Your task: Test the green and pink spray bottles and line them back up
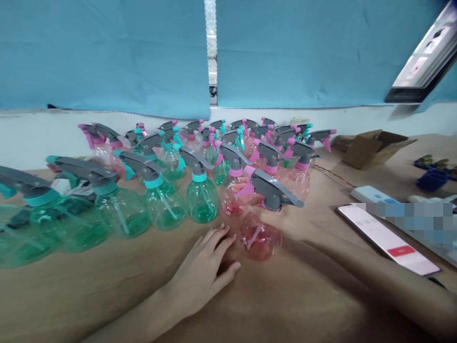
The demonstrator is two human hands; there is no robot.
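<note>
A clear pink spray bottle (259,238) with a grey and pink trigger head stands at the front of the group, slightly blurred. My right hand (264,216) reaches in from the right and grips it around the neck, partly hidden behind the bottle and its trigger. To the left of this bottle, my left hand (203,267) lies low over the table, fingers spread, holding nothing. Just beyond the left fingertips is a green spray bottle (202,202) with a turquoise collar. Another pink spray bottle (232,200) stands behind the gripped one.
Several green spray bottles (121,214) line up to the left, with more pink and green ones behind. On the right lie a phone (385,233) and a white power strip (373,194). Farther back are an open cardboard box (369,150) and small blue pots (432,181).
</note>
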